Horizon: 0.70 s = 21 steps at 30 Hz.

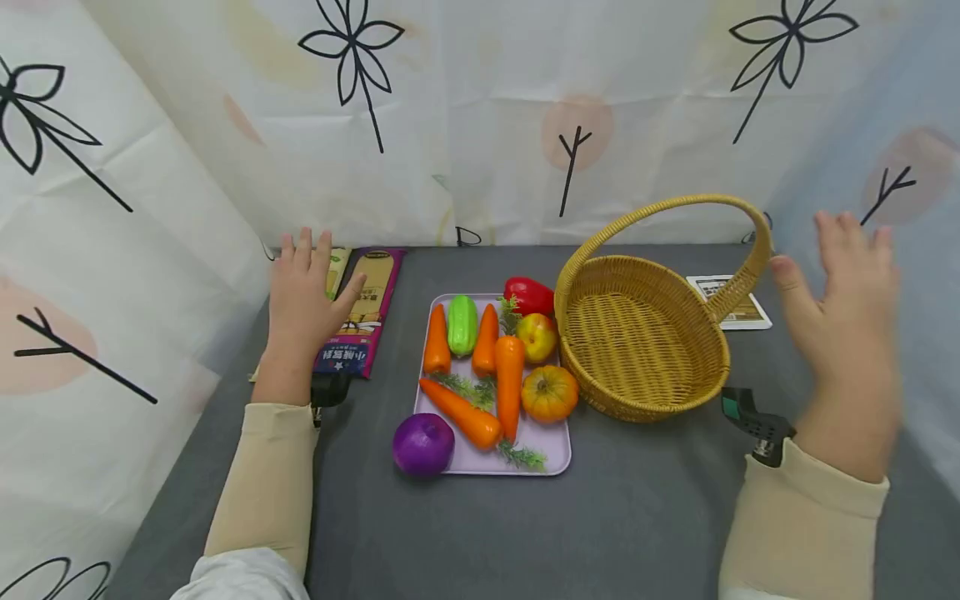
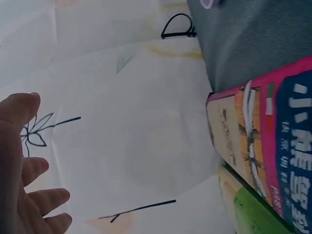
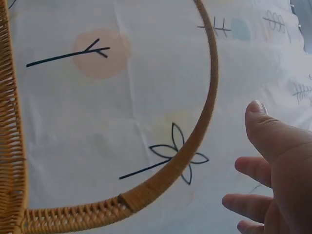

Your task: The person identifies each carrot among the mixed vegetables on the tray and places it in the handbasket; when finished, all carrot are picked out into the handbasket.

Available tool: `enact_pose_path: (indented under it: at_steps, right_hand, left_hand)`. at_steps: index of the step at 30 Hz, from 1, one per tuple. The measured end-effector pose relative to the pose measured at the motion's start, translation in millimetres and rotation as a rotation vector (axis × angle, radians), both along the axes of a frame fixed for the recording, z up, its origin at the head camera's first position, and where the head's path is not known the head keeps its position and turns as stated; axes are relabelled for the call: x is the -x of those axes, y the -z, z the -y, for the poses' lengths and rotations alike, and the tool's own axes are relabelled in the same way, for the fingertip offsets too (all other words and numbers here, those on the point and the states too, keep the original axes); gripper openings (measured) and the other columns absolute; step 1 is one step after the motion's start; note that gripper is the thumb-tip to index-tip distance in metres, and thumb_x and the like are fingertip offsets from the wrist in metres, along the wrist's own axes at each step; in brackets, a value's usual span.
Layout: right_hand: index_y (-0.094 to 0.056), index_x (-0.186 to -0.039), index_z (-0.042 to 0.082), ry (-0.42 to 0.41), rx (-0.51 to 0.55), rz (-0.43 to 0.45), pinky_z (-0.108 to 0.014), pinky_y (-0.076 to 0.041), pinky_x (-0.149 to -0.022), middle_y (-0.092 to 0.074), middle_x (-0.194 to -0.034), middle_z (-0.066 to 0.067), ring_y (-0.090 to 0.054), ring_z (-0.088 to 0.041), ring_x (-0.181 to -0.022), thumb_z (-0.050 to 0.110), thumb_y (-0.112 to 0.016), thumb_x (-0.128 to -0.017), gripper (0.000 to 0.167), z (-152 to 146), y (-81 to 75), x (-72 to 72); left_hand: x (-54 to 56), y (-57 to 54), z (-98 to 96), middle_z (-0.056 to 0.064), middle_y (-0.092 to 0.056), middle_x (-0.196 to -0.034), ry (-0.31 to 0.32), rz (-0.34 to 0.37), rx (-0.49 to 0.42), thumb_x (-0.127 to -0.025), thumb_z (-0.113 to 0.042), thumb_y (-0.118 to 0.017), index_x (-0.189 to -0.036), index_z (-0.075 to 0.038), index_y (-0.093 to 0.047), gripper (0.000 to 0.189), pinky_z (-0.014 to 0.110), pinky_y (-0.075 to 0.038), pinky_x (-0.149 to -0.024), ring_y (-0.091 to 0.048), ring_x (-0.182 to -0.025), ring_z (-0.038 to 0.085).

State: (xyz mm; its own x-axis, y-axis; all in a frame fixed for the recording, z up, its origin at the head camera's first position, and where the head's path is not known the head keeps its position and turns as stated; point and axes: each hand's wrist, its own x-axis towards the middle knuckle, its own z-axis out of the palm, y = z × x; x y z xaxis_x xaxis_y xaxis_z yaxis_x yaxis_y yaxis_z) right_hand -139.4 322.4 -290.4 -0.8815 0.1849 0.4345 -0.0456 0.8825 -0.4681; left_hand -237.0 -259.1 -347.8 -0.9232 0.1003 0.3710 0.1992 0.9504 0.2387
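My left hand [image 1: 303, 296] is raised with straight, spread fingers over a purple pasta packet [image 1: 365, 312] and a green packet [image 1: 337, 271], holding nothing. On the other side, my right hand [image 1: 851, 308] is up beside the wicker basket [image 1: 645, 333], apart from its arched handle [image 1: 675, 204], fingers extended. Between the hands lies a lilac tray [image 1: 551, 462] with several orange carrots [image 1: 510, 387], a green cucumber-like vegetable [image 1: 462, 325], a small pumpkin [image 1: 550, 393], a red-yellow round fruit [image 1: 537, 337] and a red pepper [image 1: 528, 296]. A purple ball-shaped vegetable [image 1: 423, 444] sits at the tray's near left corner.
Behind the basket's right side lies a white-edged card or packet [image 1: 731, 302] on the grey tabletop [image 1: 525, 533]. White patterned curtains [image 1: 465, 108] hang at the back and both sides. The basket stands close against the tray's right edge.
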Motion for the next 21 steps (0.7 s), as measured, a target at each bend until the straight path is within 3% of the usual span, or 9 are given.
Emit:
enact_pose_path:
  at_steps: [4, 10, 16, 21]
  right_hand:
    - [-0.027, -0.162, 0.006, -0.039, 0.018, -0.059, -0.057, 0.005, -0.122, -0.018, -0.169, -0.016, 0.004, -0.036, -0.156, 0.061, -0.041, -0.104, 0.082, 13, -9.5, -12.2]
    - [-0.039, -0.157, 0.004, -0.164, 0.032, -0.155, -0.056, -0.001, -0.123, -0.03, -0.164, -0.021, -0.005, -0.034, -0.156, 0.058, -0.052, -0.102, 0.078, 37, -23.1, -23.9]
    - [-0.046, -0.154, 0.003, -0.275, -0.009, -0.242, -0.057, -0.012, -0.122, -0.039, -0.159, -0.022, -0.018, -0.036, -0.154, 0.057, -0.057, -0.1, 0.077, 57, -28.1, -34.0]
    - [-0.048, -0.153, 0.008, -0.362, -0.02, -0.28, -0.051, -0.02, -0.122, -0.044, -0.157, -0.016, -0.028, -0.034, -0.151, 0.061, -0.059, -0.098, 0.078, 71, -29.3, -39.5]
  left_hand:
    - [-1.2, 11.6, -0.9, 0.024, -0.017, -0.167, 0.085, -0.042, -0.068, -0.101, -0.044, -0.06, -0.164, -0.006, -0.021, 0.083, 0.062, -0.011, -0.121, -0.002, -0.156, 0.04]
    - [-1.5, 24.8, -0.9, 0.022, -0.028, -0.164, 0.217, -0.085, -0.221, -0.099, -0.03, -0.068, -0.161, -0.004, -0.03, 0.077, 0.06, -0.017, -0.121, -0.014, -0.155, 0.038]
    - [-1.0, 26.8, -4.4, 0.02, -0.033, -0.162, 0.304, -0.088, -0.329, -0.098, -0.023, -0.068, -0.161, -0.007, -0.032, 0.074, 0.056, -0.023, -0.12, -0.027, -0.151, 0.036]
    - [-1.0, 24.1, -7.2, 0.019, -0.041, -0.158, 0.361, -0.064, -0.395, -0.098, -0.022, -0.068, -0.16, -0.008, -0.037, 0.07, 0.059, -0.026, -0.119, -0.033, -0.148, 0.037]
